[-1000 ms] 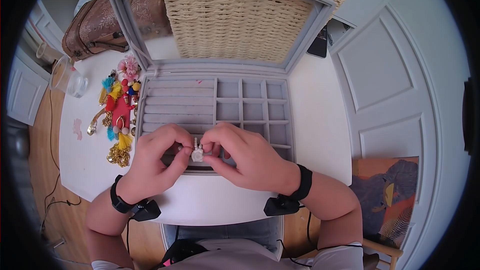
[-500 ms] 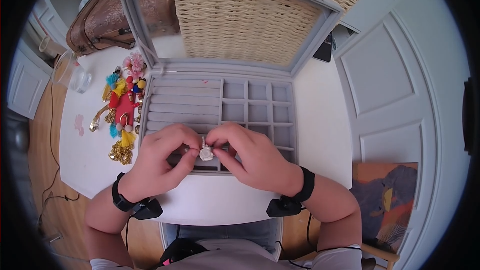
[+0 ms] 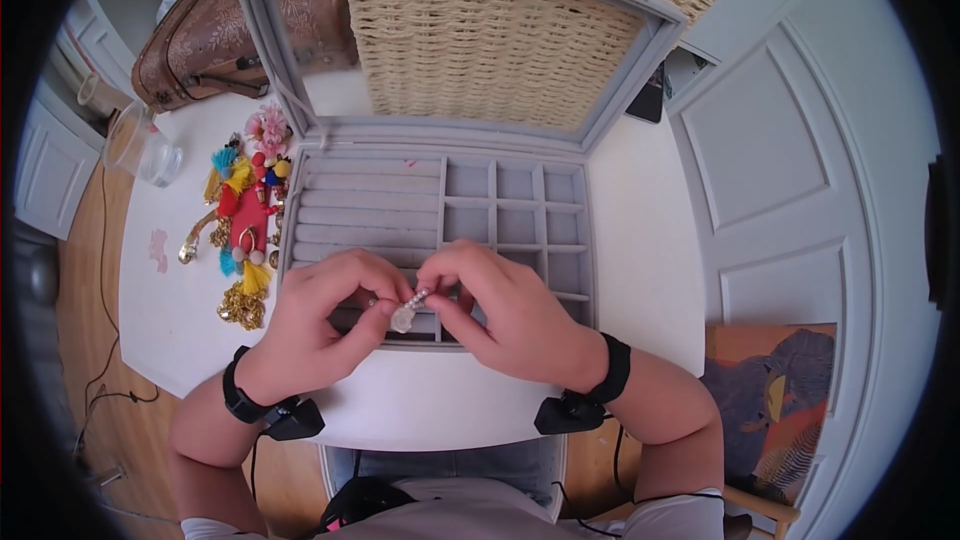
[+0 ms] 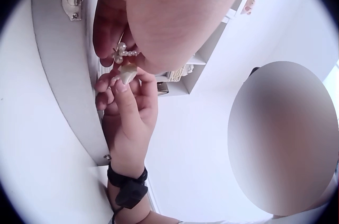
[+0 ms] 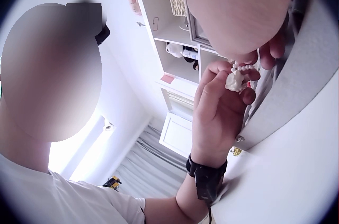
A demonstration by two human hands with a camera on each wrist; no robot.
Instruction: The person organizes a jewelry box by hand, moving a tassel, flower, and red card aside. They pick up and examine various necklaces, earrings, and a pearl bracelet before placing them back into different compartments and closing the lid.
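Note:
Between my two hands is a small piece of jewelry (image 3: 403,319), a white flower with a string of pearl beads. My left hand (image 3: 335,325) pinches it by the flower side, thumb and fingertips together. The right hand (image 3: 510,320) has thumb and index finger at the pearl end, pinching there. In the left wrist view the pearls (image 4: 123,53) show beside a thin gold-coloured wire, and the right wrist view shows the white flower (image 5: 235,81) at the left fingertips. Both hands are over the front edge of a grey jewelry box (image 3: 370,197), which partly hides behind them.
The box's glass lid (image 3: 460,50) stands raised, a woven basket behind it. Left of the box lie colourful tassel jewelry (image 3: 240,200) and gold chains (image 3: 242,306). Farther back are a clear plastic cup (image 3: 160,162) and a brown case (image 3: 235,40). A phone (image 3: 648,100) lies back right.
The flower has tipped down and to the left between the fingers, and the pearl string now points up to the right. The head view has shifted slightly; both hands stay close together.

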